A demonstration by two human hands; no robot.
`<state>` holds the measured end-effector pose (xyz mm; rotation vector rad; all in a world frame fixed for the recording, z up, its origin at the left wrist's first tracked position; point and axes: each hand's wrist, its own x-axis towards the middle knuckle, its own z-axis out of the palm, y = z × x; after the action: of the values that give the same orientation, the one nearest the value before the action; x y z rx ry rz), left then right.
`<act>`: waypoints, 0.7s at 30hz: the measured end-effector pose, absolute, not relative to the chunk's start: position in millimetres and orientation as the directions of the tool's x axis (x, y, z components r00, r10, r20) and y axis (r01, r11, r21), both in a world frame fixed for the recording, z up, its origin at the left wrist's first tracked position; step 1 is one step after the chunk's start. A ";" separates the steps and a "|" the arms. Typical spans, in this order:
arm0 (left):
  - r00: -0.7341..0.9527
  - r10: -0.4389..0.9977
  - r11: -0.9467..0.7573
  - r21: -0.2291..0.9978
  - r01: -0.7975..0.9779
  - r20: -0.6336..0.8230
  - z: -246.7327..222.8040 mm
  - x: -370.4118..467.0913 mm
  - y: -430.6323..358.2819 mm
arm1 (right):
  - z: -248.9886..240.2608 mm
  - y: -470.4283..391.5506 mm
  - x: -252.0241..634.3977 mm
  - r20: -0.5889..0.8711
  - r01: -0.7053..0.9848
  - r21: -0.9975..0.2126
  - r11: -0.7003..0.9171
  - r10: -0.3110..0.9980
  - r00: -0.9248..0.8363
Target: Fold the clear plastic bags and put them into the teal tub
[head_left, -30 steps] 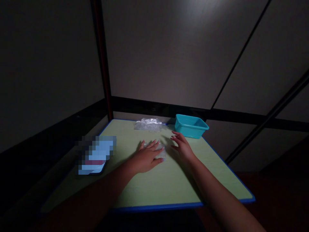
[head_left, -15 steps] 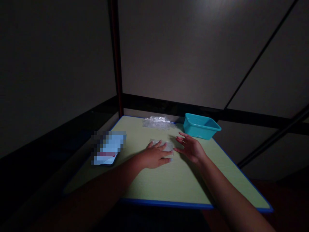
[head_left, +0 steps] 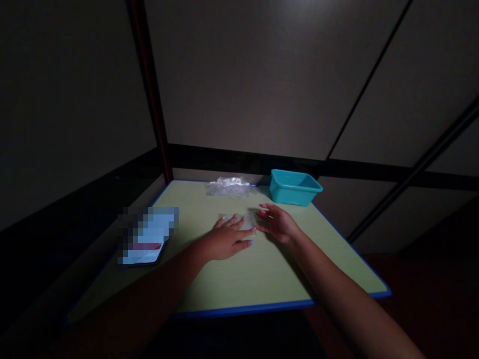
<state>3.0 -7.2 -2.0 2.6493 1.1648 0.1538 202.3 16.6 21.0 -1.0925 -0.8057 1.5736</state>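
Note:
A small clear plastic piece (head_left: 247,222) lies flat near the middle of the pale green table (head_left: 232,284). My left hand (head_left: 226,240) rests on it with fingers spread, covering part of it. Just to the right, my right hand (head_left: 279,223) hovers beside the plastic, its fingers apart and slightly curled, holding nothing. Crumpled clear plastic (head_left: 232,187) lies farther back, beyond both hands.
A turquoise basin (head_left: 294,193) stands at the table's back right corner. At the left edge lies a phone-like device (head_left: 149,237), its screen partly pixelated. Dark wall panels (head_left: 243,89) rise behind the table, whose edge is blue.
The whole view has shifted, so the table and objects appear farther left. My right hand's fingers are a little more curled. My left hand still lies on the plastic piece.

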 end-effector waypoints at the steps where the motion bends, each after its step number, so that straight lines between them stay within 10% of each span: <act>1: 0.675 0.738 -0.650 0.261 0.714 -0.006 -1.2 3.2 -7.4 | 19.4 17.5 202.5 -0.262 -0.338 -0.901 -0.270 0.962 -0.071; 21: 0.665 0.747 -0.645 0.245 0.723 0.004 -8.0 2.9 -4.2 | 13.7 18.5 200.6 -0.228 -0.158 -0.953 -0.258 0.956 -0.184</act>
<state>2.9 -4.2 -8.0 2.6583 1.1919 0.1543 200.6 18.5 13.7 -1.1644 -1.0614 1.5947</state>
